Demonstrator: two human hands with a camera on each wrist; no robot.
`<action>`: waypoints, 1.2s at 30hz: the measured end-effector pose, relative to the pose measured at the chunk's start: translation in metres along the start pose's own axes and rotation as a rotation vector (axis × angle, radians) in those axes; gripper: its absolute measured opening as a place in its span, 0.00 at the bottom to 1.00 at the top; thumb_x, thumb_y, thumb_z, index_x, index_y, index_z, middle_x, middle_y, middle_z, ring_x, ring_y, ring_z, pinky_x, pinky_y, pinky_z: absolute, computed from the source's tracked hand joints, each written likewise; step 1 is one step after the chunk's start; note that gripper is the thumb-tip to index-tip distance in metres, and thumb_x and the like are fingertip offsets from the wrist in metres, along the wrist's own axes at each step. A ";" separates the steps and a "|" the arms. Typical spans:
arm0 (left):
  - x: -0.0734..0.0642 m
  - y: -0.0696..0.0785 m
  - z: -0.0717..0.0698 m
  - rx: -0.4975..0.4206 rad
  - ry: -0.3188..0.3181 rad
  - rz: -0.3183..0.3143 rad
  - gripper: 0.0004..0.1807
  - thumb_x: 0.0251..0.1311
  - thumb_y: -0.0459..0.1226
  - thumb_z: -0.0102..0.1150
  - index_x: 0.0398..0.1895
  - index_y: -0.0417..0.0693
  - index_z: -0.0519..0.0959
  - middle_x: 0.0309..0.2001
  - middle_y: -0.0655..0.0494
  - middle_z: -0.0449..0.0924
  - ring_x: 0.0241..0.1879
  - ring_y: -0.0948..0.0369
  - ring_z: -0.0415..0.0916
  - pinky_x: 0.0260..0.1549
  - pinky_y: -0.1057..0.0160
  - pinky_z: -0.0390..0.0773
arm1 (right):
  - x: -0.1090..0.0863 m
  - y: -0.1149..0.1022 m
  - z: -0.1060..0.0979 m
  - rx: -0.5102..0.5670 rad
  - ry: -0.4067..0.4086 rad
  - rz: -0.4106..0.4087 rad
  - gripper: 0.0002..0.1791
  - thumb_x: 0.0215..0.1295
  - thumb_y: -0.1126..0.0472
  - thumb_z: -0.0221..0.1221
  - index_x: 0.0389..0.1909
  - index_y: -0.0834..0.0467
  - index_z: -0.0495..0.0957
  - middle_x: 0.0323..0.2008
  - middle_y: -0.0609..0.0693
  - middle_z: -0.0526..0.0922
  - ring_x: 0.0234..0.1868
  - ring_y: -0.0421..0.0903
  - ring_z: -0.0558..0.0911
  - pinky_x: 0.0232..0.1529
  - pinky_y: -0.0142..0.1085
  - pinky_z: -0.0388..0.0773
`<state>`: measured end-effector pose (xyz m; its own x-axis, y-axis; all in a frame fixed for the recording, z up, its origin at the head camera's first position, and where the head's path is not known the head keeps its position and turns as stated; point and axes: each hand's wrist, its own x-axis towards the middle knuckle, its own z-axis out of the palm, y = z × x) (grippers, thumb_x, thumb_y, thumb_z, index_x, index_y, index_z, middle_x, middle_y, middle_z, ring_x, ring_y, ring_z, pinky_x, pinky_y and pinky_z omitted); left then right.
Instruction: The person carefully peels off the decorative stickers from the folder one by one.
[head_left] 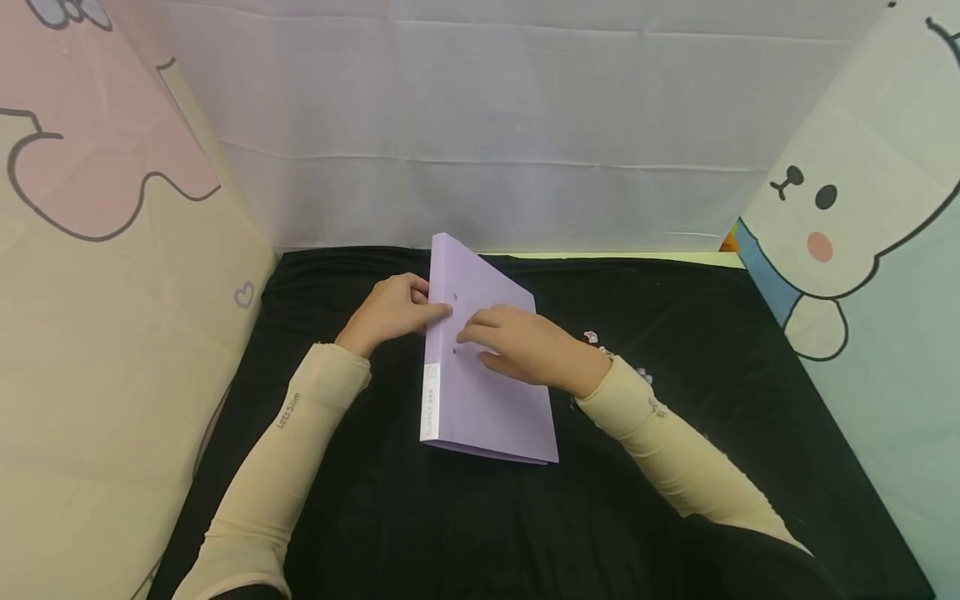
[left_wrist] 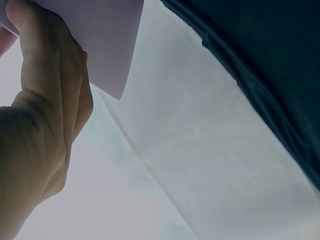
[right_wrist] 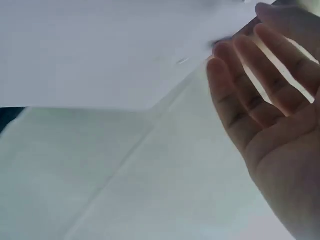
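A light purple ring binder [head_left: 498, 400] is held up at a slant over the black cloth, closed, with its spine and a white label toward the left. My left hand [head_left: 393, 310] grips the spine edge, thumb on the cover and the other fingers going behind it. In the left wrist view, the left hand [left_wrist: 52, 80] is beside the purple binder's corner [left_wrist: 112, 60]. My right hand [head_left: 528, 343] is in front of the cover near two small rivets, its fingers loosely extended. The right wrist view shows the open palm of that hand [right_wrist: 280, 110]; whether the fingertips touch the cover I cannot tell.
Small sticker-like pieces [head_left: 591, 337] lie on the black cloth [head_left: 720, 358], partly hidden by my right forearm. A white curtain [head_left: 487, 108] hangs behind the table. Printed cartoon curtains flank it at left [head_left: 112, 333] and right [head_left: 885, 375].
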<state>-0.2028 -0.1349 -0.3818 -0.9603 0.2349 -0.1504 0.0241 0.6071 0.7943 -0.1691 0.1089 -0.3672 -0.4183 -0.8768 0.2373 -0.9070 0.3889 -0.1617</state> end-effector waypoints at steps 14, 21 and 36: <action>-0.006 0.021 -0.011 0.063 -0.021 0.022 0.29 0.58 0.45 0.68 0.56 0.35 0.73 0.36 0.50 0.85 0.27 0.59 0.85 0.36 0.56 0.83 | 0.053 -0.043 -0.020 -0.312 -0.309 -0.284 0.19 0.63 0.69 0.65 0.53 0.50 0.82 0.49 0.47 0.81 0.44 0.49 0.76 0.49 0.37 0.74; -0.006 0.021 -0.011 0.120 0.001 0.044 0.31 0.59 0.51 0.67 0.56 0.38 0.75 0.34 0.55 0.85 0.32 0.59 0.83 0.37 0.56 0.80 | 0.061 -0.043 -0.029 -0.389 -0.362 -0.303 0.19 0.59 0.68 0.68 0.50 0.52 0.81 0.45 0.48 0.81 0.46 0.49 0.76 0.52 0.39 0.74; -0.015 -0.030 0.003 -0.140 -0.061 -0.043 0.28 0.78 0.50 0.43 0.56 0.31 0.76 0.47 0.36 0.80 0.34 0.53 0.84 0.39 0.51 0.84 | 0.054 -0.031 -0.058 -0.271 -0.391 -0.206 0.19 0.60 0.71 0.68 0.49 0.51 0.81 0.44 0.48 0.78 0.42 0.49 0.77 0.43 0.35 0.77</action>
<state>-0.1883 -0.1540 -0.4052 -0.9408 0.2590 -0.2185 -0.0601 0.5070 0.8599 -0.1664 0.0660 -0.2941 -0.2267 -0.9630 -0.1456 -0.9705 0.2107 0.1173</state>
